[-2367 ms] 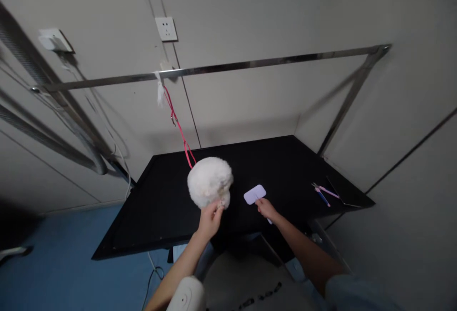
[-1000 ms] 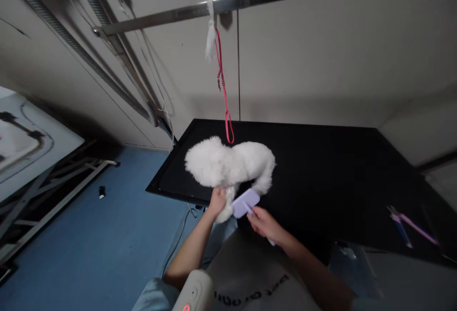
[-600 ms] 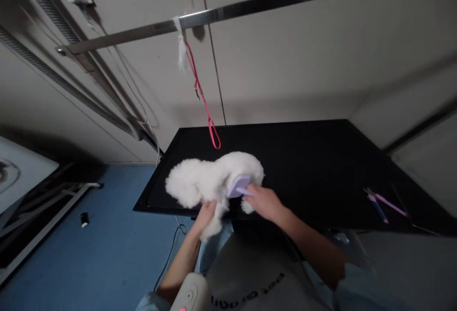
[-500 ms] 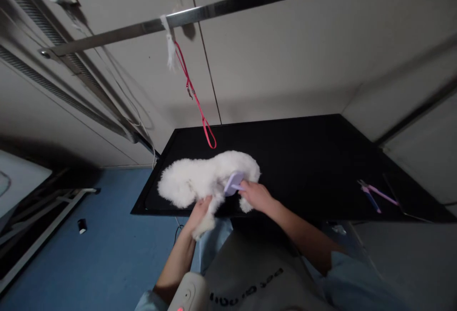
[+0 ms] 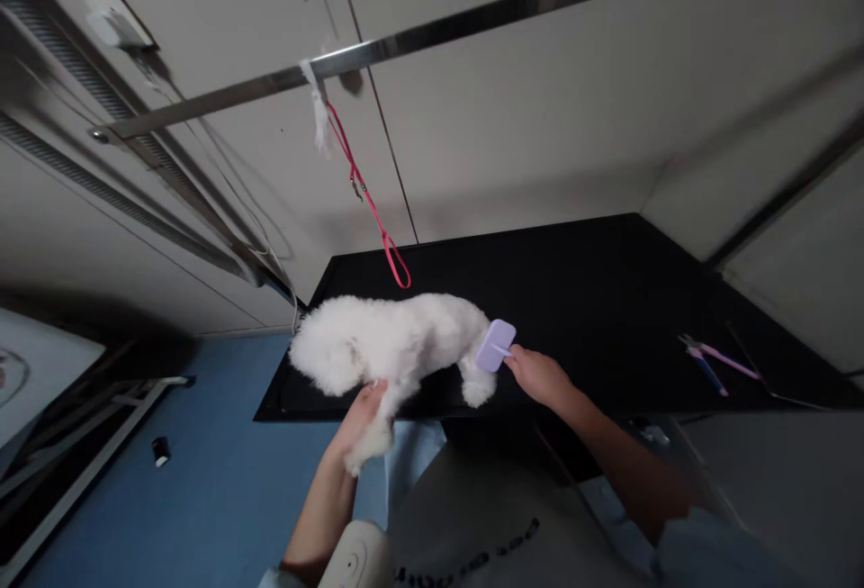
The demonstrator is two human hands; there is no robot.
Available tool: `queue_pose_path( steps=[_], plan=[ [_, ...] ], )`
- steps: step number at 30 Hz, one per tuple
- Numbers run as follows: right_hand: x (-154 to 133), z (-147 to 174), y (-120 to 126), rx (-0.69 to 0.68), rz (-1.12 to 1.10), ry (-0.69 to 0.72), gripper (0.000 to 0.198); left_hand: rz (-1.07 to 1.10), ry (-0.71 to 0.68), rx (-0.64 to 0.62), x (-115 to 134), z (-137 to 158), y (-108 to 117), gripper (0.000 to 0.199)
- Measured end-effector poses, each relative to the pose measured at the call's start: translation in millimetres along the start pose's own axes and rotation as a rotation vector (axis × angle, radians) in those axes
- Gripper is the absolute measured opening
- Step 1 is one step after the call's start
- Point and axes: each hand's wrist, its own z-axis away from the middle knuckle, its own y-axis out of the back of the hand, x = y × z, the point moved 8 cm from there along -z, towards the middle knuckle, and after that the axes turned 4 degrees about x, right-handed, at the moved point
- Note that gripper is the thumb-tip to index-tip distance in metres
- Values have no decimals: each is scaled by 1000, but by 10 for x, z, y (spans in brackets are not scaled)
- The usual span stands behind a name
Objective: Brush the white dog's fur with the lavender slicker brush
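Note:
A fluffy white dog (image 5: pixel 411 327) is on the black grooming table (image 5: pixel 573 300), its head toward the left. My left hand (image 5: pixel 364 412) is closed around one of its front legs, which hangs out over the table's near edge. Fur hides part of the fingers. In my right hand (image 5: pixel 540 376) I grip the handle of a lilac slicker brush (image 5: pixel 496 345). The back of the brush head faces me, and it sits against the fur at the dog's rear; its bristles are hidden.
A red grooming loop (image 5: pixel 368 196) hangs from a metal bar (image 5: pixel 405 40) above the table. Pink-and-blue nail clippers (image 5: pixel 706 363) lie at the table's right end. A pale device (image 5: pixel 357 556) juts up at the bottom. A small black object (image 5: pixel 160 451) rests on the blue floor.
My right hand has moved the brush right, from the dog's side to its rear. My left hand, still on the leg, has shifted slightly left. The camera view has tilted a little.

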Motion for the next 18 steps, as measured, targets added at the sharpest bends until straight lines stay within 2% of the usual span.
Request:
queue_pose_path(
  steps=[1, 4, 5, 6, 9, 10, 12, 14, 15, 18],
  plan=[
    [-66, 31, 31, 2, -12, 36, 34, -13, -26, -9, 59, 19, -9, 59],
    [-577, 145, 52, 24, -140, 354, 30, -67, -95, -24, 289, 90, -57, 60],
    [-688, 170, 28, 29, -172, 407, 29, -80, -109, -23, 371, 114, -66, 60],
    [-727, 176, -8, 35, -191, 407, 29, -88, -123, -21, 456, 136, -69, 60],
    [-521, 148, -146, 13, -214, 197, 28, -93, -158, -29, 697, 181, -61, 57],
    [-469, 151, -160, 14, -241, 166, 28, -98, -165, -43, 772, 188, -63, 56],
    [-520, 168, -109, 67, -345, 227, 27, -113, -177, -86, 926, 193, -84, 53],
    [-674, 187, -23, 183, -472, 327, 25, -132, -197, -136, 1096, 192, -123, 50],
    [-731, 186, -20, 233, -526, 334, 25, -137, -214, -155, 1189, 190, -141, 48],
    [-773, 147, -219, 247, -619, 201, 21, -157, -276, -179, 1463, 183, -177, 44]
  ],
)
